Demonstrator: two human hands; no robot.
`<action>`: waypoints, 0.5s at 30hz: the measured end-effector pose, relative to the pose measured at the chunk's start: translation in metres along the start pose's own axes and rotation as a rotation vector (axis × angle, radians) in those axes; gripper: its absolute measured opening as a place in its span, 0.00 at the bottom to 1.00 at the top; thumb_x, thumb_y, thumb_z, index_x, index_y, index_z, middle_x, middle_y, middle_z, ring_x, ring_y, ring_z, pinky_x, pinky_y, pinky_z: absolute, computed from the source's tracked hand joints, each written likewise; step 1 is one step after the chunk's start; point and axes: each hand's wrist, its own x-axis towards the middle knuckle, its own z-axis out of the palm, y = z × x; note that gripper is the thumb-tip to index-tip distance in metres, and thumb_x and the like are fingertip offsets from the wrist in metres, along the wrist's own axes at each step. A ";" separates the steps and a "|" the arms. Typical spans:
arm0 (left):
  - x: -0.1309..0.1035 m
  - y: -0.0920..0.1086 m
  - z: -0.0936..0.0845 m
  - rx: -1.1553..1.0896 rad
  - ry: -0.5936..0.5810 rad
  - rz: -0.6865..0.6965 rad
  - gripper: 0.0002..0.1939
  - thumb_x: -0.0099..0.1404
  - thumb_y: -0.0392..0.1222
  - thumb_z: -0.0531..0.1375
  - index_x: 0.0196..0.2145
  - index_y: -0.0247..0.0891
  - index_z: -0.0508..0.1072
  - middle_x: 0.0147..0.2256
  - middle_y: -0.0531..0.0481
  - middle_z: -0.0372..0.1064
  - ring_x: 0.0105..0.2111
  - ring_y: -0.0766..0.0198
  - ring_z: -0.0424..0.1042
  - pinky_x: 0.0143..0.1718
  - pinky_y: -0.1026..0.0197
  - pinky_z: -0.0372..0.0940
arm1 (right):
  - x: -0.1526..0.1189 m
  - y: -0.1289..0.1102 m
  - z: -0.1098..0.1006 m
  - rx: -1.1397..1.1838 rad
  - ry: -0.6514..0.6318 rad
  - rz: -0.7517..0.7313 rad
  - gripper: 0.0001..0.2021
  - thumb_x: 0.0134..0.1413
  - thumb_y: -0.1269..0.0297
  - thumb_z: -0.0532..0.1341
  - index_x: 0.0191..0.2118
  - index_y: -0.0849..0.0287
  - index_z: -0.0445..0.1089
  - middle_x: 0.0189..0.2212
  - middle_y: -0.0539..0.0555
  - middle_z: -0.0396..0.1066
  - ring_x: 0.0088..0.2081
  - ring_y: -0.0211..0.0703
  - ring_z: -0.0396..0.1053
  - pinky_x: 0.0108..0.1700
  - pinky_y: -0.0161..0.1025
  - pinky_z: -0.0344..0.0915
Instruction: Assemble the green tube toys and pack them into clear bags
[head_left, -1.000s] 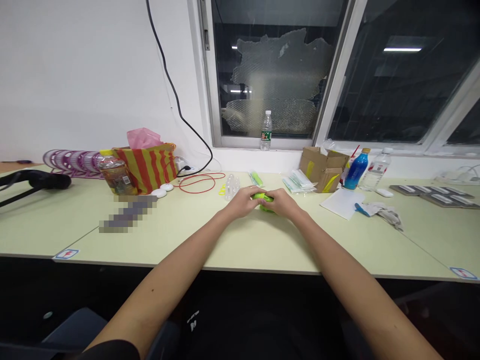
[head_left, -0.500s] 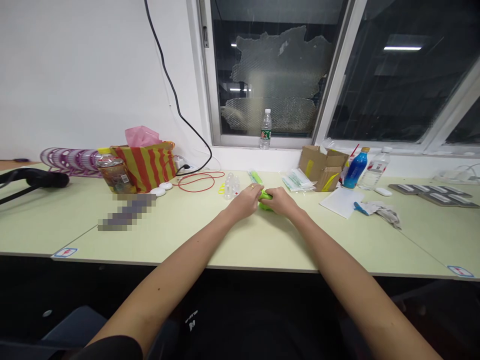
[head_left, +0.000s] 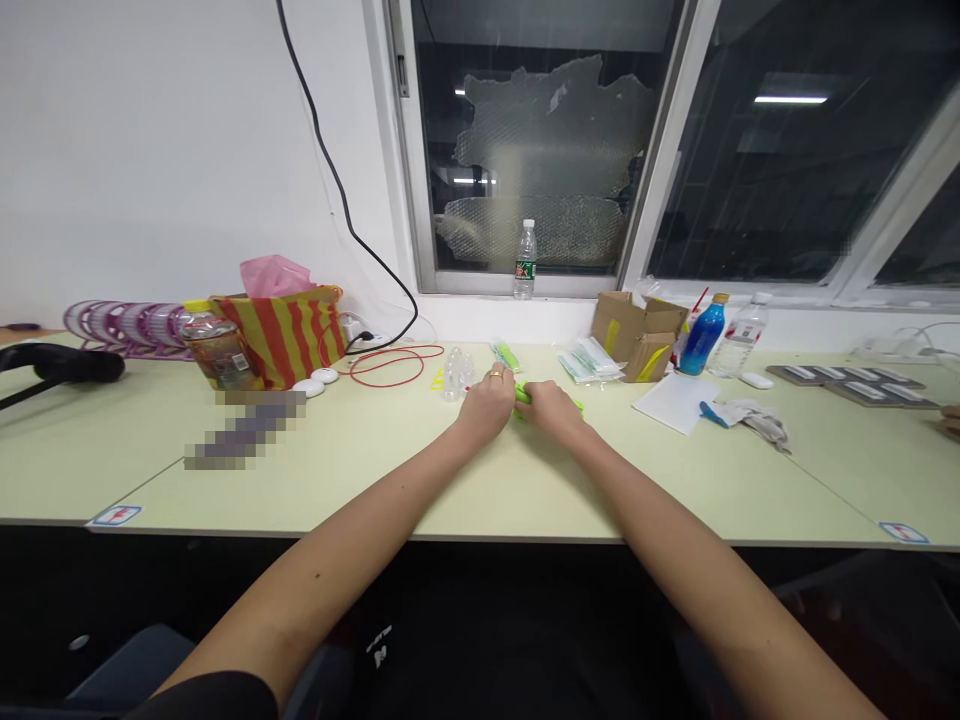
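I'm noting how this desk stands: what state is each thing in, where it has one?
Green item: held, mostly hidden
Left hand: curled at the green item, fingertips hidden
Right hand: closed on the green item
Window bottle: upright, capped
Blue bottle: capped
Red-labelled bottle: capped
Brown bottle: closed with a yellow cap
Cardboard box: top flaps open
Glove: crumpled
Red cable: loosely looped
Paper: lying flat

A person's bare left forearm (head_left: 367,525) and right forearm (head_left: 675,525) stretch forward from either side, angling inward until the hands come close together at center. The left hand (head_left: 489,402) is curled, its back showing; the right hand (head_left: 553,410) points toward it, back uppermost, fingers bent and partly hidden.
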 end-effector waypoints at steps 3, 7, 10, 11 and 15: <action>0.005 0.002 0.000 -0.005 -0.007 -0.098 0.15 0.71 0.30 0.43 0.43 0.28 0.69 0.40 0.36 0.67 0.36 0.56 0.71 0.27 0.60 0.62 | 0.000 -0.005 -0.004 -0.066 0.030 -0.028 0.11 0.59 0.56 0.57 0.36 0.58 0.71 0.36 0.60 0.74 0.35 0.48 0.72 0.29 0.37 0.53; 0.011 -0.003 -0.001 -0.036 0.015 -0.160 0.14 0.70 0.30 0.45 0.43 0.27 0.68 0.41 0.35 0.66 0.37 0.56 0.70 0.30 0.60 0.62 | -0.001 -0.013 -0.010 -0.127 0.065 -0.053 0.12 0.62 0.56 0.56 0.39 0.59 0.71 0.37 0.61 0.74 0.38 0.51 0.73 0.32 0.38 0.56; 0.015 -0.010 -0.006 -0.041 0.021 -0.160 0.13 0.68 0.28 0.45 0.40 0.28 0.69 0.39 0.34 0.66 0.40 0.53 0.69 0.36 0.56 0.63 | -0.002 -0.019 -0.012 -0.139 0.070 -0.064 0.13 0.63 0.55 0.56 0.40 0.59 0.70 0.37 0.62 0.73 0.39 0.52 0.73 0.34 0.39 0.58; 0.016 -0.013 -0.007 -0.054 0.018 -0.152 0.12 0.67 0.28 0.46 0.38 0.29 0.69 0.38 0.34 0.66 0.41 0.52 0.68 0.39 0.55 0.63 | -0.002 -0.020 -0.012 -0.138 0.068 -0.064 0.13 0.64 0.55 0.55 0.40 0.59 0.70 0.37 0.62 0.73 0.39 0.52 0.73 0.34 0.39 0.58; 0.017 -0.020 -0.009 -0.261 0.059 -0.190 0.11 0.63 0.26 0.48 0.29 0.35 0.66 0.32 0.39 0.65 0.41 0.51 0.67 0.44 0.50 0.62 | -0.001 -0.025 -0.010 -0.134 0.051 -0.065 0.14 0.64 0.53 0.55 0.41 0.58 0.70 0.38 0.61 0.73 0.39 0.52 0.73 0.34 0.39 0.58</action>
